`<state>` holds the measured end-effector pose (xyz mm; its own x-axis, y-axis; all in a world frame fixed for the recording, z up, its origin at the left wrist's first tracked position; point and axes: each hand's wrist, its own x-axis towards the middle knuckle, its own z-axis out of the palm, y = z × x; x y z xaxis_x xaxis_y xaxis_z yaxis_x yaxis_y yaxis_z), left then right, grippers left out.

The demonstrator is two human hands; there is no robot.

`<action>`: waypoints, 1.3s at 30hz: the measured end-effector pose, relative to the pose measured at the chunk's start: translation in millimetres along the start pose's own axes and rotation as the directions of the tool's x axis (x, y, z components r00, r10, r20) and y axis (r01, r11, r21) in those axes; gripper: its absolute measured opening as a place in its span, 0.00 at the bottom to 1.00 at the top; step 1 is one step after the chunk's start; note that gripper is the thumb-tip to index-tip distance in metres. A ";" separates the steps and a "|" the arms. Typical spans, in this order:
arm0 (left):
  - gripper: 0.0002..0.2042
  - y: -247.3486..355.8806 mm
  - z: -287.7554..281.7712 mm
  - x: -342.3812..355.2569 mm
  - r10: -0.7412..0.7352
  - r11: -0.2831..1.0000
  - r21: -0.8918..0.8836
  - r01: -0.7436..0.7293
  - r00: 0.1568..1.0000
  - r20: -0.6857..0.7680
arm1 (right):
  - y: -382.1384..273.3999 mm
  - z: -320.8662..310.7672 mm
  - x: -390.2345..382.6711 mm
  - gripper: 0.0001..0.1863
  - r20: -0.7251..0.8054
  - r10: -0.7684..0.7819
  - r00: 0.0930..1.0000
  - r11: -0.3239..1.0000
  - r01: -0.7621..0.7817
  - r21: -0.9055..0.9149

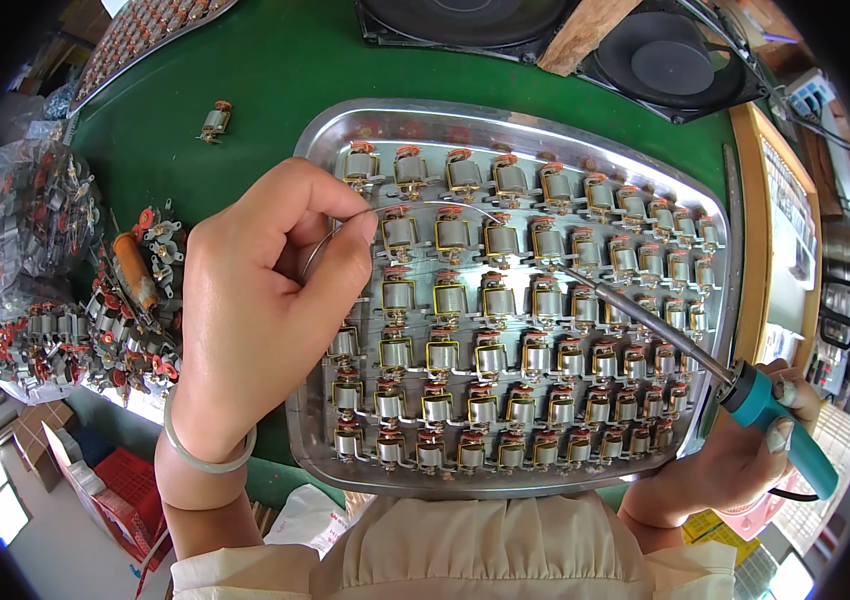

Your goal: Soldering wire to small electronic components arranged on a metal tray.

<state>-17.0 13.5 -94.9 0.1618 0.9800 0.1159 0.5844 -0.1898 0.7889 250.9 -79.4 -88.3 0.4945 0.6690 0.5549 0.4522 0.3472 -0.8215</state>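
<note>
My left hand (280, 280) pinches a thin strand of solder wire (435, 203) between thumb and forefinger. The wire arcs to the right over the tray, its end by a motor in the second row. In my right hand (745, 450) is a soldering iron (665, 330) with a teal handle, its fingers wrapped round the grip. The iron's tip lies near the lower end of a small motor (546, 240) in that row; whether it touches cannot be made out. Under both hands, a metal tray (515, 118) bears several rows of small silver motors with reddish tops.
Left of the tray are a heap of loose motors (130, 340) and a clear plastic bag (25, 220) of them. One motor (215, 122) sits alone on the green table (255, 70). Black speakers (660, 60) and a wooden block (585, 35) line the far side. A wooden frame (757, 190) borders the right.
</note>
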 end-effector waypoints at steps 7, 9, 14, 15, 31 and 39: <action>0.02 -1.7 -0.1 -0.4 -0.011 1.000 -0.005 0.011 1.000 0.002 | 0.9 -0.5 -0.8 0.17 0.034 0.018 0.999 1.000 -0.018 0.009; 0.02 -0.6 -1.2 -0.9 -0.006 1.000 0.011 0.006 1.000 0.002 | 0.5 -5.9 0.0 0.17 0.060 0.029 0.998 0.999 -0.030 0.015; 0.03 0.9 -0.5 -0.7 0.001 1.000 0.002 -0.001 1.000 0.000 | 0.1 -13.5 -0.9 0.17 -0.047 0.036 0.998 0.991 -0.029 0.132; 0.03 1.9 -1.0 -0.7 0.001 1.000 0.013 -0.001 1.000 0.010 | -3.7 -5.2 -0.9 0.18 -0.115 0.026 0.993 0.995 -0.015 0.098; 0.03 -2.6 1.7 -5.8 0.016 1.000 -0.002 -0.016 0.996 0.085 | -11.9 24.0 -3.1 0.18 0.028 0.063 0.998 0.998 -0.063 0.011; 0.03 -1.8 2.7 -5.8 0.017 1.000 -0.004 -0.017 0.997 0.081 | -12.0 26.1 -3.1 0.18 0.055 0.065 0.996 0.998 -0.065 -0.007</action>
<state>-16.9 8.0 -98.6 0.2357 0.9685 0.0798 0.5787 -0.2058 0.7891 224.6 -68.6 -83.6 0.4815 0.7252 0.4921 0.4240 0.2987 -0.8550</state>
